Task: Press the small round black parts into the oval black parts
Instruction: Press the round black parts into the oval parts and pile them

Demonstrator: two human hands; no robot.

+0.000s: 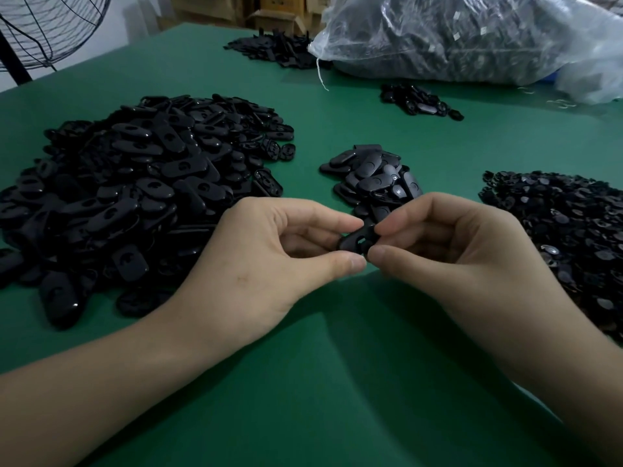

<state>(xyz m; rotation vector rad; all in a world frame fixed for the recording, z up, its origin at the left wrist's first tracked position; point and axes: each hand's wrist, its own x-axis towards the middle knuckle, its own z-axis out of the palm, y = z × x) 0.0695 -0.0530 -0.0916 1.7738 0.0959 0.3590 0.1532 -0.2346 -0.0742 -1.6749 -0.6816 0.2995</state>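
Note:
Above the green table (337,382) both hands meet at one oval black part (352,242). My left hand (269,257) pinches its left end between thumb and fingers. My right hand (448,251) pinches its right end, thumb and forefinger over the hole; whether a small round part sits under them is hidden. A big heap of oval black parts (135,197) lies to the left. A heap of small round black parts (566,230) lies to the right. A smaller pile of oval parts (374,180) sits just behind my hands.
A large clear plastic bag (472,35) full of dark parts lies at the back right. Two more small piles of black parts (276,48) (418,99) sit near it. A wire fan guard (43,28) stands at the back left, cardboard boxes (276,11) behind the table.

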